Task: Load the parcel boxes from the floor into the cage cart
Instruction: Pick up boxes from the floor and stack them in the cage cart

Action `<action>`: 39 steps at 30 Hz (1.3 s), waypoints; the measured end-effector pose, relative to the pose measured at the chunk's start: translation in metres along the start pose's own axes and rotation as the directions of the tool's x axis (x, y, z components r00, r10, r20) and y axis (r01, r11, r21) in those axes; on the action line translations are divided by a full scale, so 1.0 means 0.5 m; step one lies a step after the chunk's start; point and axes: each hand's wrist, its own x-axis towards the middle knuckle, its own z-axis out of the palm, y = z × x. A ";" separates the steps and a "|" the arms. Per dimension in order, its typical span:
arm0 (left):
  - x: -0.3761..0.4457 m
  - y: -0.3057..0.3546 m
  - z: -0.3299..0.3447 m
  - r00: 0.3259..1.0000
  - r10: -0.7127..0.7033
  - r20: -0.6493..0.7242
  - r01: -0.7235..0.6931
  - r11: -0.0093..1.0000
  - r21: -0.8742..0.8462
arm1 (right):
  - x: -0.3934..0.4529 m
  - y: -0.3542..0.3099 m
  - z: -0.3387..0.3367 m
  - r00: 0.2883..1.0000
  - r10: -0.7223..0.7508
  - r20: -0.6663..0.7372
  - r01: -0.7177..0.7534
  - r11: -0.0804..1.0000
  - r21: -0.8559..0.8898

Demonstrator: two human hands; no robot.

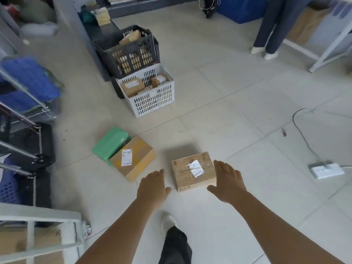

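Where the cage cart (pixel 38 231) fills the near left corner, a green parcel (pixel 109 142) lies on the floor to its right, touching a labelled brown box (pixel 134 159). Next comes the left hand (pixel 153 189), fingers straight, just beside a taped box (pixel 193 171). On that box's right side, the right hand (pixel 227 182) reaches with fingers extended.

Both hands, left hand (pixel 153 184) and right hand (pixel 227 181), reach open-palmed either side of the taped cardboard box (pixel 193 171) on the floor (pixel 238 115).
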 end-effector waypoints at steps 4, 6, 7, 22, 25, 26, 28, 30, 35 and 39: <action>0.108 0.004 -0.005 0.999 0.030 0.046 -0.031 0.999 0.013 | 0.080 0.019 -0.008 0.996 0.084 0.039 -0.084 0.996 0.000; 0.158 0.004 -0.007 0.997 0.030 0.071 -0.031 0.999 0.008 | 0.124 0.022 0.000 0.993 0.104 0.062 -0.106 0.994 0.014; 0.184 0.003 -0.006 0.997 0.032 0.072 -0.033 0.999 0.010 | 0.146 0.025 0.005 0.992 0.110 0.065 -0.111 0.994 0.015; 0.539 -0.003 0.219 0.971 -0.137 0.194 0.150 0.987 -0.055 | 0.499 0.179 0.232 0.965 0.165 0.203 -0.186 0.978 0.090; 0.611 -0.002 0.305 0.952 -0.187 0.243 0.213 0.973 -0.086 | 0.571 0.220 0.324 0.956 0.162 0.245 -0.189 0.978 0.091; 0.633 -0.001 0.335 0.945 -0.196 0.262 0.227 0.970 -0.092 | 0.595 0.234 0.355 0.956 0.155 0.251 -0.179 0.981 0.079; 0.677 -0.001 0.398 0.933 -0.198 0.299 0.236 0.967 -0.098 | 0.644 0.262 0.414 0.951 0.140 0.275 -0.165 0.984 0.068; 0.717 -0.003 0.453 0.926 -0.208 0.315 0.249 0.964 -0.097 | 0.686 0.287 0.472 0.943 0.138 0.303 -0.164 0.985 0.062; 0.812 -0.012 0.580 0.916 -0.258 0.308 0.324 0.927 -0.187 | 0.777 0.336 0.601 0.927 0.152 0.342 -0.182 0.982 0.057; 0.864 -0.022 0.670 0.886 -0.328 0.329 0.422 0.864 -0.275 | 0.832 0.352 0.680 0.911 0.196 0.362 -0.249 0.962 0.108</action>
